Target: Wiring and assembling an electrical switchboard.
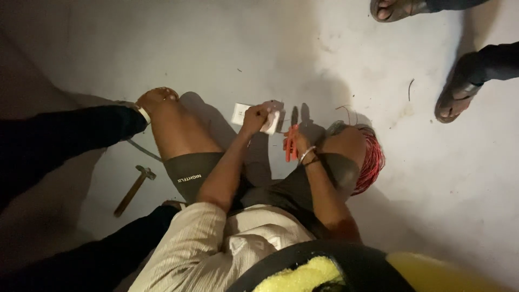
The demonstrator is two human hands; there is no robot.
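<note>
A hammer (132, 189) lies on the grey floor (270, 48) at the left, its long axis running from near-left to far-right, head at the far end. Right of it, the left hand (254, 118) pinches a white rectangular plate (239, 114), held flat above the floor with its long side running left to right; the hand covers its right part. The right hand (299, 145) is closed around orange pliers (291, 141), whose handles point away; the jaws are hidden. A coil of red wire (371, 161) sits behind the right knee, partly hidden. 2 sandalled feet (454, 100) are cut off at the far right.
</note>
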